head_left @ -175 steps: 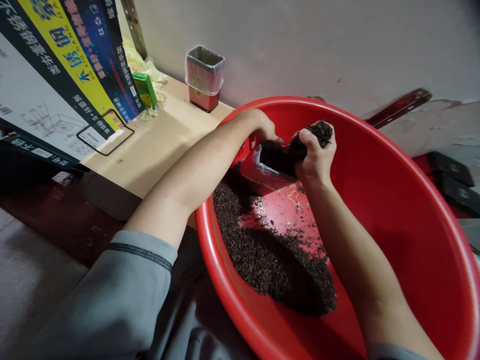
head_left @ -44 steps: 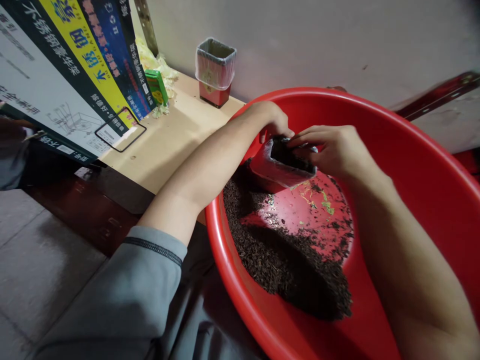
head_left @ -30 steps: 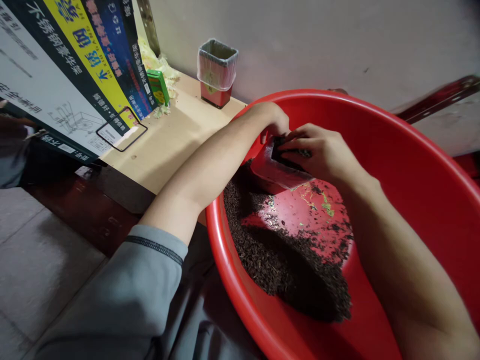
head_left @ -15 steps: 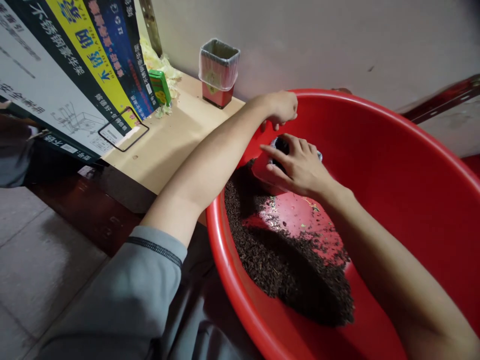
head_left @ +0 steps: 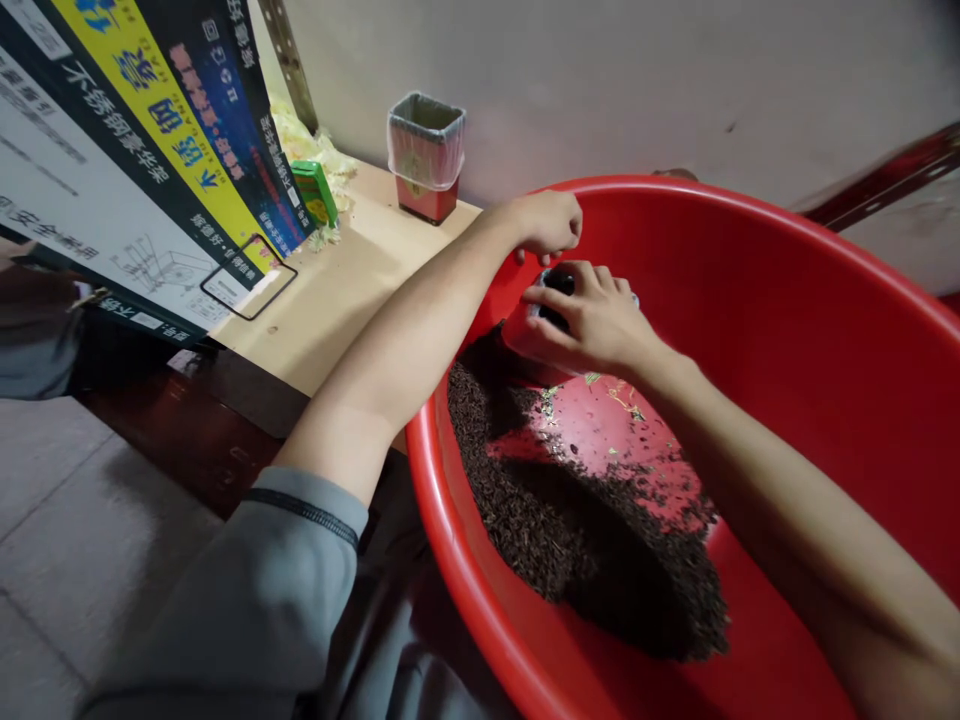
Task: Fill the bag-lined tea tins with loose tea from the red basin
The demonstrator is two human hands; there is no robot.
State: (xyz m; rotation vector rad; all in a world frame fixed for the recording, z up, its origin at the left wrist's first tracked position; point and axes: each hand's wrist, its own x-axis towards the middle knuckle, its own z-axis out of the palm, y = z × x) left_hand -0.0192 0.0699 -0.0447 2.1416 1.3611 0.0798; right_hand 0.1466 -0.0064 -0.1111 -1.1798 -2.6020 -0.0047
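A large red plastic tub [head_left: 787, 300] holds a heap of dark, loose, shredded dry material that looks like tea leaves [head_left: 525, 530]. Inside it, near the far left wall, is a red tin [head_left: 536, 345] with a dark opening and a bit of clear liner at its edge. My right hand [head_left: 592, 310] lies across the mouth of this tin, fingers on the far side and thumb on the near side, gripping it. At the tub's far left rim my left hand [head_left: 553, 225] is curled closed. Whatever is under its fingers is hidden.
A similar red tin [head_left: 426, 160] with a clear plastic liner stands on a pale wooden board [head_left: 352, 270] by the wall. Large printed cartons [head_left: 165, 150] lean at the left, beside a small green box [head_left: 315, 190]. A metal bar [head_left: 885, 175] runs along the wall at right.
My right thumb and forefinger have drawn closer together over the tin. My left hand stays curled near the rim. The view has shifted slightly.
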